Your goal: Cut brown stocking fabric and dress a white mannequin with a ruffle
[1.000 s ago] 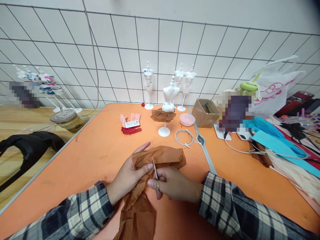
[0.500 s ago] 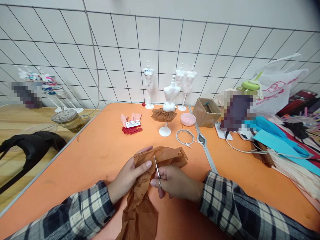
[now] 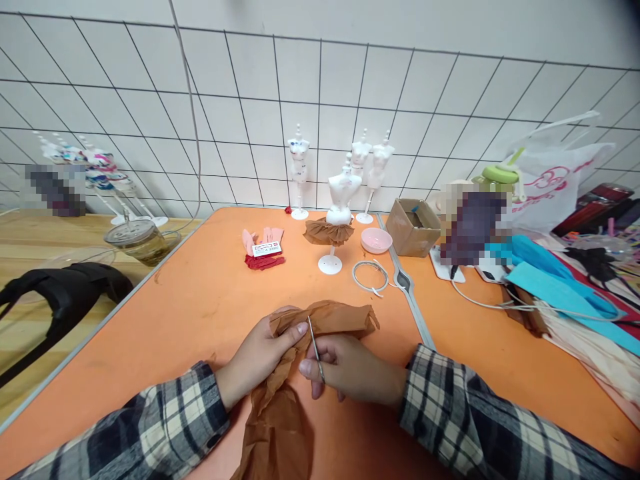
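My left hand (image 3: 265, 350) pinches a long strip of brown crepe paper (image 3: 277, 430), thumb on top, with one end pointing right and the rest hanging toward me. In my right hand (image 3: 343, 367) is a small pair of scissors (image 3: 315, 343), its slim blades against the paper near my left thumb. The far tip of the blades lies at the paper's fold. Beyond my hands stands a white mini dress form (image 3: 344, 193) wearing a ruffled brown paper skirt (image 3: 327, 232).
More mini dress forms (image 3: 299, 163) stand by the tiled wall. A pink bowl (image 3: 377, 240), a wire coil (image 3: 370, 275) and a cardboard box (image 3: 414, 225) sit right of centre. Pink and red paper pieces (image 3: 264, 260) lie left. Blue paper (image 3: 565, 287) and cables crowd the right side.
The paper's right end has dropped slightly and lies flatter. The scissor blades look closer together, and my left fingers are more hidden behind the paper.
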Demonstrator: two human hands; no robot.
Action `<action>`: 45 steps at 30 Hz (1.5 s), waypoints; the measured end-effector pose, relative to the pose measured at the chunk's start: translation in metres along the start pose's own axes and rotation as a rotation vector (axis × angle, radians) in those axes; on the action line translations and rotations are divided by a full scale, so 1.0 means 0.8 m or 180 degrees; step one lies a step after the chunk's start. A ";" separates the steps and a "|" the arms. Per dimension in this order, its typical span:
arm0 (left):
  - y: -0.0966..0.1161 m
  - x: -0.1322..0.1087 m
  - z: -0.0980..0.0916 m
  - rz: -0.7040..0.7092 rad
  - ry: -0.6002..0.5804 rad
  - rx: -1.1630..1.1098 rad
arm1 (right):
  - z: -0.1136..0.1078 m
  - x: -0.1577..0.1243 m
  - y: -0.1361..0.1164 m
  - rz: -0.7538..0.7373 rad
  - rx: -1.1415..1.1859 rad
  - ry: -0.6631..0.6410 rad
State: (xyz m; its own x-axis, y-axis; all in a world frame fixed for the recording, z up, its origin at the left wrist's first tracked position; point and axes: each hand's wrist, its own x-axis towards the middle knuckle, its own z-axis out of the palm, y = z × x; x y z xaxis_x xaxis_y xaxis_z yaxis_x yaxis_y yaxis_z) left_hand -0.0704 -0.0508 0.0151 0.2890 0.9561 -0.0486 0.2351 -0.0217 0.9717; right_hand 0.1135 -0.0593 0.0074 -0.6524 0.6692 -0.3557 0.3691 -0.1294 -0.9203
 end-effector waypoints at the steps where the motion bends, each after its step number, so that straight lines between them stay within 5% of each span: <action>1: 0.000 0.000 0.000 0.0000 0.0032 0.0044 | 0.000 0.000 0.000 0.0004 0.0033 0.0007; 28: 0.005 -0.002 0.001 0.0024 -0.0227 -0.0101 | 0.002 0.005 0.004 -0.0075 0.0223 0.0034; 45: -0.002 0.002 -0.001 -0.0039 -0.0009 -0.0135 | 0.003 0.006 0.010 -0.0204 0.0089 -0.0021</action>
State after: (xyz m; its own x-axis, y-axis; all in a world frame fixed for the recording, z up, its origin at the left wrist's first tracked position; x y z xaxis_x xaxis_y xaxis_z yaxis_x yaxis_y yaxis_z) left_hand -0.0707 -0.0493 0.0138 0.2888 0.9554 -0.0611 0.1991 0.0025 0.9800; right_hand 0.1119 -0.0591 -0.0021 -0.6784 0.6720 -0.2969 0.3079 -0.1069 -0.9454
